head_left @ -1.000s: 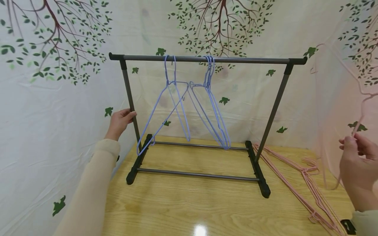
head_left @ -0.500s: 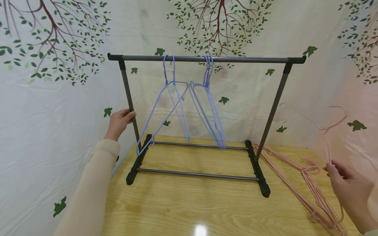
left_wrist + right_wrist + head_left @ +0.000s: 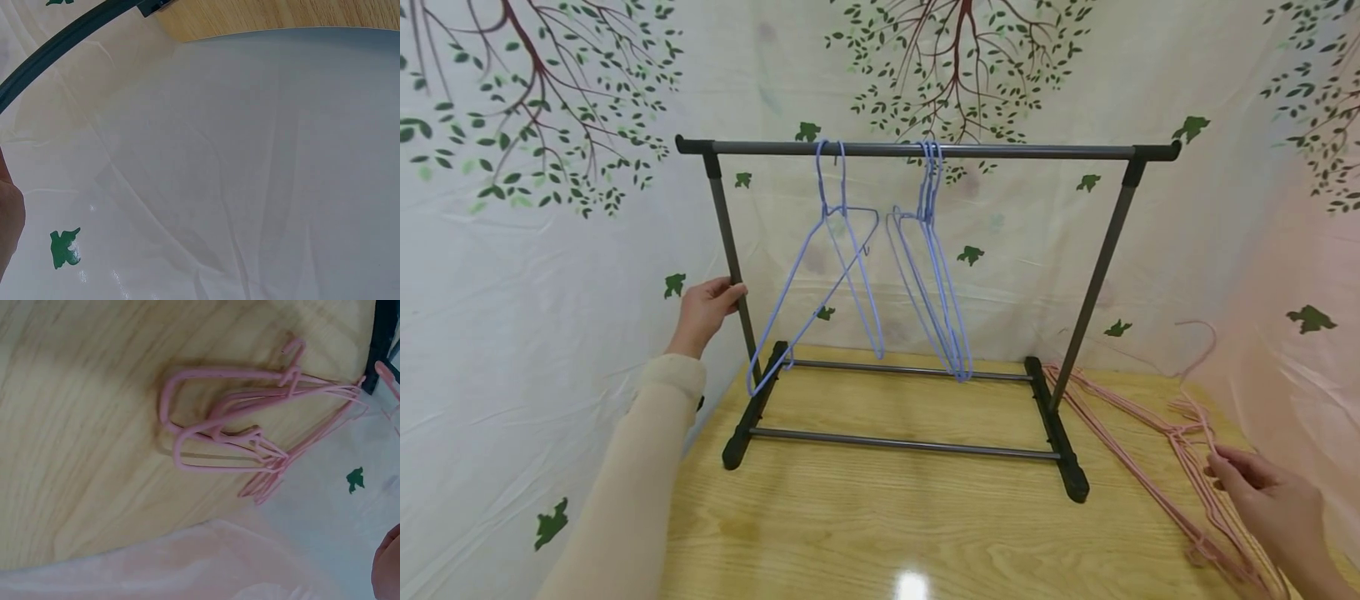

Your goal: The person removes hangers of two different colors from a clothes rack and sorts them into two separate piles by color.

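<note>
A yellowish wood-grain table [image 3: 880, 517] is being marked by a bright glare near its front. It is being enclosed behind and at both sides by creased pale cloth [image 3: 1037, 275], printed with trees and green leaves and tinged pink at the right. On the table a dark rack [image 3: 1037, 152] is standing, its left post being gripped between the thumb and fingers of the left hand [image 3: 703, 310]. Blue hangers [image 3: 928, 218] are being borne by its top bar in two groups.

A pink hanger [image 3: 1208, 432] is being pinched by the right hand [image 3: 1273, 500] at the right of the table, beside the pink pile [image 3: 1138, 408] that is lying near the rack's right foot. The hanger is thin, its curved hook being turned upward, the tip leftward; its lower part is apparently being lost among the pile's wires.
</note>
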### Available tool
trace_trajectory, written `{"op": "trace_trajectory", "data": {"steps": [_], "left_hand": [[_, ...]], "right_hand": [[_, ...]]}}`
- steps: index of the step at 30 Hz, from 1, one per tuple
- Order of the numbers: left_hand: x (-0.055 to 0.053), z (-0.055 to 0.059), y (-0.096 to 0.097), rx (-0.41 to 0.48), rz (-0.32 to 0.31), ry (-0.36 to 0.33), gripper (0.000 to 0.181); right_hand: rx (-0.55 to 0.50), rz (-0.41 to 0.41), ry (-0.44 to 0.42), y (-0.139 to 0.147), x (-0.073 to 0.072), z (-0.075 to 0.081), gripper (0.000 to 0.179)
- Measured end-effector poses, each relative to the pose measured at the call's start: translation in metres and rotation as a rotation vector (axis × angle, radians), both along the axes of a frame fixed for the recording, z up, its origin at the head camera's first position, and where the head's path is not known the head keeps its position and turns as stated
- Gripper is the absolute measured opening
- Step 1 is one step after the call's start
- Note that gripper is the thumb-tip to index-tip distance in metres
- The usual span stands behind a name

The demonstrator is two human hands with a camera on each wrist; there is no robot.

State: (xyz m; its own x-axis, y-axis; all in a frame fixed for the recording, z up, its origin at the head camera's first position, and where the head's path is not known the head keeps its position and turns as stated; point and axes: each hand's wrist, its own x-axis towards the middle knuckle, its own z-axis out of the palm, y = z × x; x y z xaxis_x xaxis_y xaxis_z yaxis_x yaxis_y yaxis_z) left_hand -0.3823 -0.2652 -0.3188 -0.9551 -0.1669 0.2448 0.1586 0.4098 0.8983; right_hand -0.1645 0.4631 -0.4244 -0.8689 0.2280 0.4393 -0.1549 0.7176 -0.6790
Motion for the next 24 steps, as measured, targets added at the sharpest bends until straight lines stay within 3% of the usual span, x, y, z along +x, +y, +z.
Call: {"op": "trace_trajectory", "data": {"steps": [5,9,14,16,21,24], "left_hand": [[0.001,0.0,0.001,0.0,-0.003,0.001,0.053],[0.0,0.0,0.001,0.009,-0.016,0.005,0.053],[-0.001,0.001,0.001,0.01,-0.02,0.006,0.052],[-0.001,0.002,0.0,0.003,-0.016,0.005,0.051],[-0.001,0.001,-0.001,0.001,-0.023,0.002,0.054],[-0.001,-0.001,-0.001,0.0,-0.026,0.0,0.055]], "right_hand": [[-0.002,0.01,-0.152,0.01,-0.002,-0.007,0.04],[0.014,-0.039,-0.264,0.024,-0.007,-0.013,0.055],[0.06,-0.082,-0.329,0.044,-0.016,-0.019,0.057],[0.134,-0.071,-0.356,0.052,-0.02,-0.023,0.055],[0.272,-0.016,-0.519,0.068,-0.028,-0.029,0.055],[0.288,-0.011,-0.606,0.072,-0.031,-0.031,0.056]]}}
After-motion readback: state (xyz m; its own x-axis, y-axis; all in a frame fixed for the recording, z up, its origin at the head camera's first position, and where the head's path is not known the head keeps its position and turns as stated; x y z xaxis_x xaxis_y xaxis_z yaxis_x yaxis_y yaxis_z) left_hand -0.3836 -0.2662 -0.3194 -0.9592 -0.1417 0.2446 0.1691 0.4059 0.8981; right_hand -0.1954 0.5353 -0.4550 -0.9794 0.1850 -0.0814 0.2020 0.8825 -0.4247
